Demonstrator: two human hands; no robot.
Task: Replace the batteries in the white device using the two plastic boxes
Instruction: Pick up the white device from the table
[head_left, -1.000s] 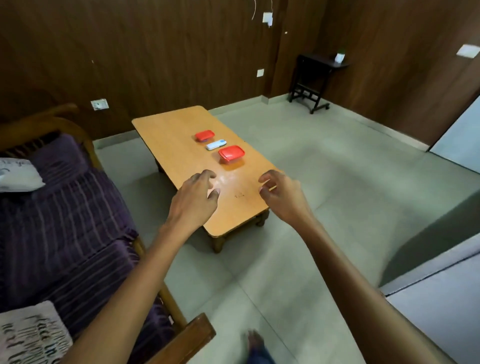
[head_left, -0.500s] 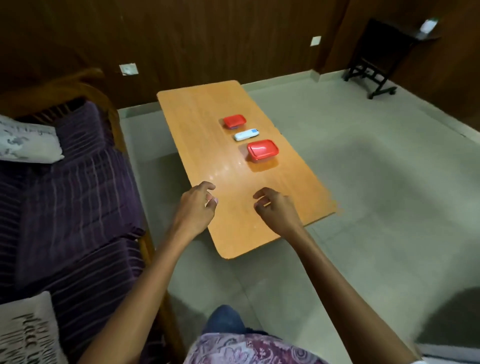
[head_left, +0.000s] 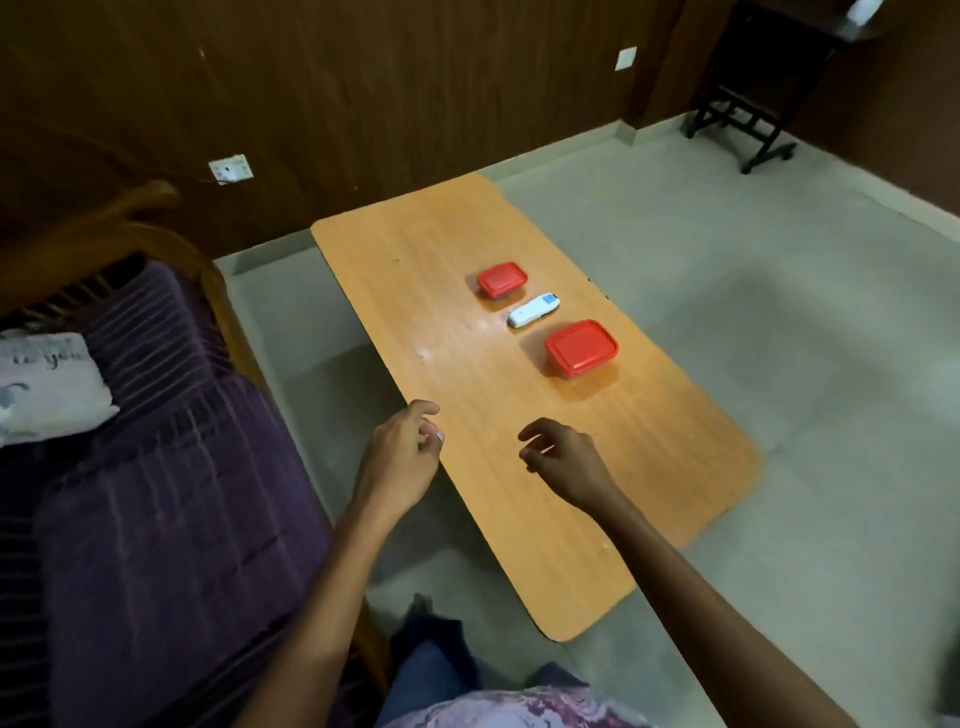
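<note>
Over the last second the view has swung down and closer: the counter (head_left: 467, 415) now fills the middle of the frame, and the person's lap shows at the bottom edge, which suggests settling in at the counter's near end before starting. Nothing on it has been disturbed, so the task looks unstarted.

The white device (head_left: 533, 310) lies between the 2 boxes, near each but touching neither. The smaller red-lidded box (head_left: 502, 279) is on its far side and the larger red-lidded box (head_left: 581, 347) on its near side, both lids on.

The left hand (head_left: 402, 457) hovers at the counter's left edge, fingers loosely curled, holding nothing. The right hand (head_left: 566, 460) hangs over the counter, fingers bent and relaxed, also empty. Both are well short of the larger box and the device.
</note>
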